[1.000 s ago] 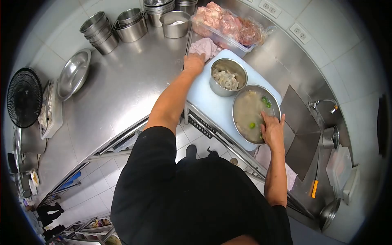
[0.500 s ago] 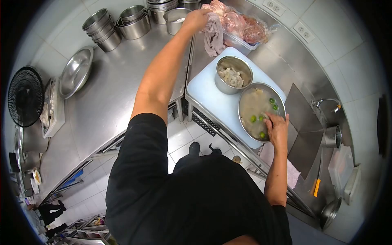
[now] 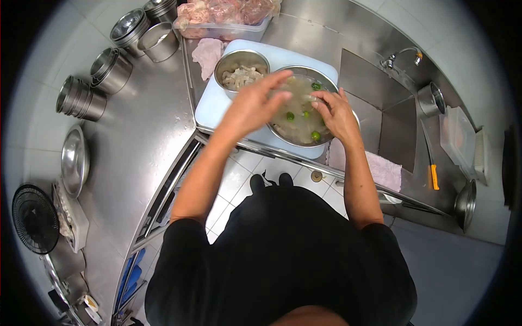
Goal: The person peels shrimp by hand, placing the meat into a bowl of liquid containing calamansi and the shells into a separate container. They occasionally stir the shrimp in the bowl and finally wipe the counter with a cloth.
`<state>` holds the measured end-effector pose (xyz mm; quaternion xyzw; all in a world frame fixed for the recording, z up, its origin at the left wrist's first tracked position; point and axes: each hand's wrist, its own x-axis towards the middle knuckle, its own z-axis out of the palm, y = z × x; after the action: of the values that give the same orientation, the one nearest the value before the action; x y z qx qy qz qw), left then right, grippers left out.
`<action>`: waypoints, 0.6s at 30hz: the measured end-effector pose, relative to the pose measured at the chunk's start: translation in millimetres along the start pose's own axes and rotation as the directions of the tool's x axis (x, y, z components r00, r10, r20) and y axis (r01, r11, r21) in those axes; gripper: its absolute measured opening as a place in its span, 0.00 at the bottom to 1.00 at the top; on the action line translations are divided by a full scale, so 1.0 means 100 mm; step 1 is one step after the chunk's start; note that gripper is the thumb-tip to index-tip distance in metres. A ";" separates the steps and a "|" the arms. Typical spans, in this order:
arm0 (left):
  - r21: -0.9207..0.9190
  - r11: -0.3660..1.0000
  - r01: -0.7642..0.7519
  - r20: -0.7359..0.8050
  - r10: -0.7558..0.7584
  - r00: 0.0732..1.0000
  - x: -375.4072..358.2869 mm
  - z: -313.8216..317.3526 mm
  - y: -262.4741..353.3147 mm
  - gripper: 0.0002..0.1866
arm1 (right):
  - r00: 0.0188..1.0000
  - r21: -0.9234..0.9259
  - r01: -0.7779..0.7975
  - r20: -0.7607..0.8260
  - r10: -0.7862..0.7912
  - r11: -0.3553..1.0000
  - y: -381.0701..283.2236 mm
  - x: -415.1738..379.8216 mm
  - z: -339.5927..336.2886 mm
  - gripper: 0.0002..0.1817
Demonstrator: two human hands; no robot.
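A steel bowl of cloudy water with several green limes and pale pieces in it stands on the white cutting board. Over the bowl's right side, my right hand has thumb and fingers pinched close to the water; a pale bit shows at the fingertips, too small to name. My left hand hangs over the bowl's left rim, thumb and fingers apart, holding nothing. Left of it, a smaller steel pot holds what look like peeled shrimp, partly covered by my left hand.
A plastic tub of bagged raw meat stands behind the board, with a pinkish cloth beside it. To the right are a sink, a tap and a yellow-handled knife. Stacked steel pots line the left counter.
My left hand has come away from the cloth by the meat tub and moved to the bowl. My right hand stays over the bowl. The view has turned, shifting the counters.
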<state>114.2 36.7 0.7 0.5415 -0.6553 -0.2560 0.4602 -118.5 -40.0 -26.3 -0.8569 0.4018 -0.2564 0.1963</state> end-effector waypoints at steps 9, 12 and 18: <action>-0.577 0.731 0.363 0.086 -0.388 0.918 0.09 0.77 -0.21 0.12 | 0.988 0.164 0.135 0.059 -0.146 0.977 0.21 0.15 0.03 0.12; -0.731 0.521 0.440 0.165 -0.490 0.856 0.11 0.73 -0.09 0.11 | 0.962 0.205 0.241 0.083 -0.262 0.949 0.30 0.19 -0.01 0.12; -0.701 0.522 0.486 0.149 -0.558 0.816 0.17 0.66 0.12 0.10 | 0.891 0.400 0.346 0.143 -0.431 0.849 0.51 0.25 -0.27 0.10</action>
<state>50.8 13.2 -13.5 0.5023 -0.2879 -0.5886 0.5643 -150.8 -93.5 -26.0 -0.8927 0.1393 -0.2611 0.3398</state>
